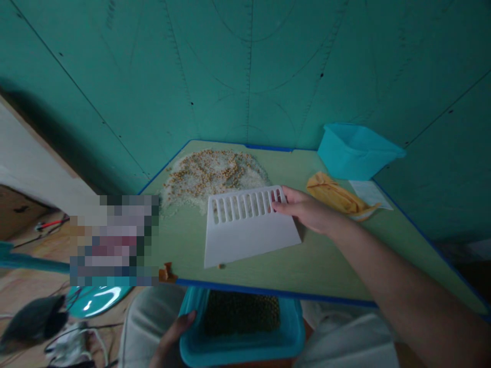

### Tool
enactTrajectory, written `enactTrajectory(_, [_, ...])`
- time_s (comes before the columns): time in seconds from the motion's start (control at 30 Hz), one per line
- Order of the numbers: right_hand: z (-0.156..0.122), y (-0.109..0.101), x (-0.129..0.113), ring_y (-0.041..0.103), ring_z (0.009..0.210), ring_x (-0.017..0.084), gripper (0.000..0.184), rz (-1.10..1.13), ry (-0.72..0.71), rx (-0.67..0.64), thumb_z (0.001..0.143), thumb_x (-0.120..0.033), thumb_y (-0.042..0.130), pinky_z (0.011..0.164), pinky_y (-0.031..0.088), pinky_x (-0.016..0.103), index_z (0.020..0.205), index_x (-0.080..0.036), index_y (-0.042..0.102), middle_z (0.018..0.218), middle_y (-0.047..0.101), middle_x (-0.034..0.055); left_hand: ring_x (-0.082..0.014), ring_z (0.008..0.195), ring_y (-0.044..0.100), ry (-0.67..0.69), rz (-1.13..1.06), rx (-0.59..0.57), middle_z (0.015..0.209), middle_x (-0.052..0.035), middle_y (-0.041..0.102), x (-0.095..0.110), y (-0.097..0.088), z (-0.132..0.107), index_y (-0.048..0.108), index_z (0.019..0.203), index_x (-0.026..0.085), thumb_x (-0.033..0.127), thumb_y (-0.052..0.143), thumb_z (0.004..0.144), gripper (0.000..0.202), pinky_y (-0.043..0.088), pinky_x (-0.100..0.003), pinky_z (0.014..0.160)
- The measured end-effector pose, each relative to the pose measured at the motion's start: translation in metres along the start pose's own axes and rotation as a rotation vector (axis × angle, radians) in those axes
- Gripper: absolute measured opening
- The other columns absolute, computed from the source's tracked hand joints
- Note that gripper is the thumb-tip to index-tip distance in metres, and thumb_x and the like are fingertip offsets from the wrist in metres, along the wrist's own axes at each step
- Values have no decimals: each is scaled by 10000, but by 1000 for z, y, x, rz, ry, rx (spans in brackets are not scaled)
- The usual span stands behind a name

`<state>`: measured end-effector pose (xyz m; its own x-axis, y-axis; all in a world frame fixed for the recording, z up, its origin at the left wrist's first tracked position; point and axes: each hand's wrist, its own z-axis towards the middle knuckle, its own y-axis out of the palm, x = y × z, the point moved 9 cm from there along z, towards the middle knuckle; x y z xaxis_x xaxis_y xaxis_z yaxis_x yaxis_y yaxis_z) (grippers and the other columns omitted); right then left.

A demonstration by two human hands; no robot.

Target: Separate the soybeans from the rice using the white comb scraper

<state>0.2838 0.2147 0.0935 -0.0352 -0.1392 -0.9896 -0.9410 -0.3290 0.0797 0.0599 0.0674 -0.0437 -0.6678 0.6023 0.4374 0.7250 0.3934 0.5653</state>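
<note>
My right hand (301, 207) is closed on the upper right corner of a white slotted plastic panel (249, 237). A row of slots runs along the panel's top, and it is held over the green tabletop (330, 266). Behind it lies a spread pile of white grains mixed with round yellow-brown kernels (215, 174). My left hand (177, 332) grips the left side of a blue tub (241, 352) below the table's front edge, between my legs. Small dark green and yellowish pieces (241, 312) fill the tub's bottom. Most of the left hand's fingers are hidden.
At the table's back right stands another blue tub (353, 153), by a crumpled orange-yellow cloth (333, 194) and a white sheet (370, 193). A small brown scrap (168, 272) lies at the front left edge. A green wall (268, 66) rises behind. Cables lie on the floor at left.
</note>
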Motion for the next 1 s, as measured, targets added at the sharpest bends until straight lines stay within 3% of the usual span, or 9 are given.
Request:
enactTrajectory(0.2, [-6, 15, 3, 545, 769, 109, 235, -98, 67, -169, 673, -148, 618, 720, 406, 239, 892, -163, 534, 801, 603, -13, -342, 1012, 550, -16, 2, 6, 890, -36, 724, -1, -5, 3, 732, 791, 212, 221, 650, 610, 200, 421, -434, 876])
enactTrajectory(0.3, [-10, 19, 4, 545, 741, 104, 262, -98, 104, -217, 669, -159, 620, 689, 414, 233, 914, -157, 527, 803, 599, -17, -314, 957, 589, 9, 27, -11, 875, -30, 727, 0, -8, 6, 730, 800, 192, 216, 630, 638, 191, 420, -388, 882])
enactTrajectory(0.5, [-20, 30, 1, 521, 634, 85, 251, -218, 155, -337, 631, -175, 664, 602, 405, 206, 849, -158, 541, 724, 580, -43, -292, 1014, 560, -25, 17, -79, 938, -27, 715, -5, -5, 8, 716, 876, 224, 244, 620, 659, 238, 396, -344, 903])
enactTrajectory(1.0, [-27, 39, -9, 474, 602, 75, 207, -314, 92, -379, 669, -205, 637, 554, 363, 185, 841, -170, 528, 699, 525, -52, -317, 1072, 511, 16, 28, -11, 905, -20, 726, -2, -5, 5, 711, 896, 209, 236, 655, 618, 284, 382, -363, 918])
